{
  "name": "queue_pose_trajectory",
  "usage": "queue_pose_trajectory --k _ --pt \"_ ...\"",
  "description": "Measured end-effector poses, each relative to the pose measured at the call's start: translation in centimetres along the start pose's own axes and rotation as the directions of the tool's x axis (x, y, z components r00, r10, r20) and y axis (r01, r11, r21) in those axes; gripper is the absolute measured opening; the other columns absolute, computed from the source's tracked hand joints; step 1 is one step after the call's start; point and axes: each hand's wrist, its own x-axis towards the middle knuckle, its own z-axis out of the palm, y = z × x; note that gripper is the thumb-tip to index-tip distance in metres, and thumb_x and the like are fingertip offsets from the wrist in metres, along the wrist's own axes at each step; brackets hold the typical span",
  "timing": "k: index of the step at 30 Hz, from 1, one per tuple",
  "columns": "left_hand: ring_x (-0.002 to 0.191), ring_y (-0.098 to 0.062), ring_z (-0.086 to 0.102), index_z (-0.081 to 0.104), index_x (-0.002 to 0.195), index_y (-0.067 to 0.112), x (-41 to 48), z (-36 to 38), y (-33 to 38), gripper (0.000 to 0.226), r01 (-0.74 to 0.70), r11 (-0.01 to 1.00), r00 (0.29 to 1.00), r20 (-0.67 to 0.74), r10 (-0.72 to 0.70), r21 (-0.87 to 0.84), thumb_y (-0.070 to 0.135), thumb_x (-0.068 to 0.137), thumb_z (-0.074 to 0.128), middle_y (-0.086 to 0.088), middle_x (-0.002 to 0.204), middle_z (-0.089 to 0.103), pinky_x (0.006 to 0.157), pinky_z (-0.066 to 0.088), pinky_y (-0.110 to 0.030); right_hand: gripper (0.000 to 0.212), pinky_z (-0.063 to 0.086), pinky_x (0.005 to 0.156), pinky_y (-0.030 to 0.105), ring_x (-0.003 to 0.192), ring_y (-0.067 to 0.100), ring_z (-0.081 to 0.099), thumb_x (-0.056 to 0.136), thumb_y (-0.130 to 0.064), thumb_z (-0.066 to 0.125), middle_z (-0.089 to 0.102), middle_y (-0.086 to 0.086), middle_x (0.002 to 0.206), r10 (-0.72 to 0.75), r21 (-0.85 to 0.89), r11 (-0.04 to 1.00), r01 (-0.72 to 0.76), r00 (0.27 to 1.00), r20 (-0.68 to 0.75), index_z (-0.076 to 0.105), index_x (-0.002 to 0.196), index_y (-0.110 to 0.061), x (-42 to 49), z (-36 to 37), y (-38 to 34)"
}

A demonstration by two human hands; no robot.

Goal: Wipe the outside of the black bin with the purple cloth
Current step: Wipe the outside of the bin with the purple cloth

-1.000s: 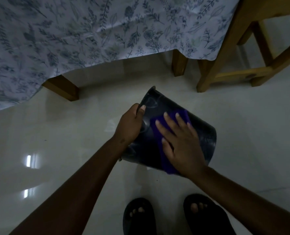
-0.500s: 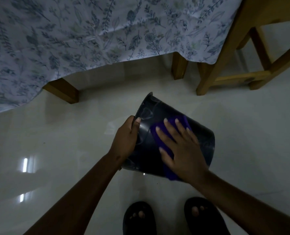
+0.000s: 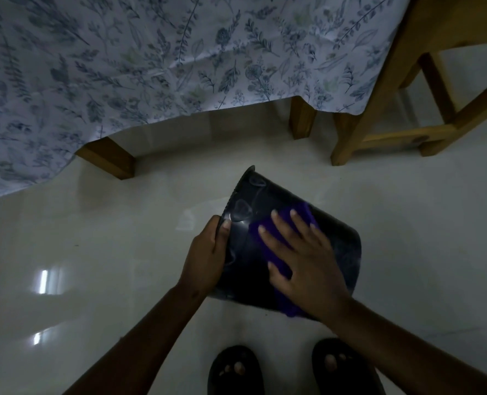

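Both my hands work one black bin (image 3: 336, 240): left hand (image 3: 205, 258) grips its rim, right hand (image 3: 305, 260) presses one purple cloth (image 3: 268, 240) flat, fingers spread.

A single head-worn camera is looking steeply down and forward from standing height at the floor (image 3: 122, 252). The person's own feet (image 3: 236, 369) are showing at the bottom edge, and a cloth-draped table (image 3: 151, 67) is filling the top. The wide lens is bending the edges.
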Motion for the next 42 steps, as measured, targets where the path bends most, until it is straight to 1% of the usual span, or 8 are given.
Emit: queue_pose_trajectory --k 6,10,14,20,29,33,37,42 --pt "0.065 -0.002 0.057 0.045 0.079 0.032 0.2 -0.1 0.8 0.027 0.016 1.0 1.0 -0.001 -0.016 0.012 0.037 0.102 0.033 0.01 0.07 0.056 0.053 0.041 -0.011 0.069 0.023 0.116 0.051 0.148 0.024 0.014 0.085 -0.056 0.028 0.015 -0.004 0.161 0.197 0.149 0.967 -0.206 0.978 0.071 0.018 0.15 -0.036 3.8 -1.8 2.1" --pt "0.065 -0.008 0.056 0.045 0.078 0.031 1.0 0.1 0.9 0.027 0.05 0.999 0.999 -0.013 -0.05 0.015 0.038 0.102 0.033 0.009 0.069 0.055 0.058 0.043 -0.023 0.066 0.022 0.115 0.051 0.148 0.028 0.014 0.086 -0.044 0.043 0.019 -0.003 0.16 0.062 0.01 0.998 -0.062 0.998 -0.008 0.026 0.149 -0.034 -1.3 0.0 0.0" --pt "0.061 -0.005 0.051 0.047 0.081 0.026 1.9 0.4 1.5 0.028 0.015 1.0 1.0 -0.01 -0.015 0.009 0.037 0.102 0.032 0.008 0.068 0.052 0.056 0.039 -0.017 0.058 0.021 0.115 0.049 0.149 0.025 0.011 0.092 -0.046 0.043 0.02 -0.005 0.16 -0.065 0.004 0.998 0.065 0.998 -0.01 0.028 0.148 -0.037 -1.4 0.4 0.5" --pt "0.068 -0.004 0.05 0.051 0.094 0.016 4.6 0.4 3.9 0.031 0.034 0.998 0.999 0.025 -0.035 0.057 0.038 0.103 0.03 0.009 0.075 0.052 0.06 0.039 -0.02 0.06 0.017 0.116 0.045 0.148 0.021 0.015 0.094 -0.059 0.031 0.017 -0.005 0.161 0.232 0.244 0.937 -0.25 0.967 0.102 0.02 0.15 -0.038 6.9 -3.0 4.8" --pt "0.075 -0.018 0.056 0.055 0.098 0.013 6.3 0.7 4.3 0.034 0.055 0.996 0.998 0.027 -0.057 0.067 0.037 0.103 0.032 -0.003 0.087 0.06 0.063 0.042 -0.03 0.077 0.013 0.116 0.05 0.149 0.03 0.003 0.087 -0.059 0.045 0.009 0.0 0.162 -0.078 -0.115 0.99 0.079 0.997 0.014 0.014 0.152 -0.033 -2.1 0.7 1.3" --pt "0.091 -0.02 0.064 0.056 0.114 0.021 6.0 0.4 5.2 0.031 0.124 0.984 0.986 0.131 -0.107 -0.129 0.043 0.1 0.038 -0.004 0.103 0.066 0.082 0.054 -0.038 0.068 0.011 0.115 0.046 0.149 0.025 0.005 0.092 -0.056 0.036 0.009 -0.004 0.162 0.058 -0.023 0.998 -0.058 0.998 -0.013 0.011 0.152 -0.036 1.7 -1.3 3.7" --pt "0.092 -0.012 0.065 0.049 0.121 0.031 2.5 -0.1 4.0 0.03 0.19 0.952 0.965 0.226 -0.136 -0.239 0.045 0.095 0.047 0.011 0.104 0.063 0.065 0.053 -0.023 0.066 0.023 0.114 0.05 0.146 0.027 0.02 0.09 -0.055 0.031 0.023 0.0 0.16 0.156 0.049 0.987 -0.154 0.988 -0.025 0.019 0.151 -0.034 5.2 -3.0 5.4" --pt "0.07 0.009 0.062 0.055 0.089 0.031 0.0 0.2 2.6 0.018 0.102 0.991 0.994 0.043 -0.098 -0.089 0.037 0.099 0.041 0.011 0.078 0.063 0.056 0.046 -0.011 0.067 0.029 0.113 0.051 0.145 0.028 0.023 0.087 -0.052 0.027 0.024 -0.001 0.159 0.165 0.105 0.981 -0.163 0.986 -0.011 0.02 0.151 -0.033 5.7 -2.9 5.9"
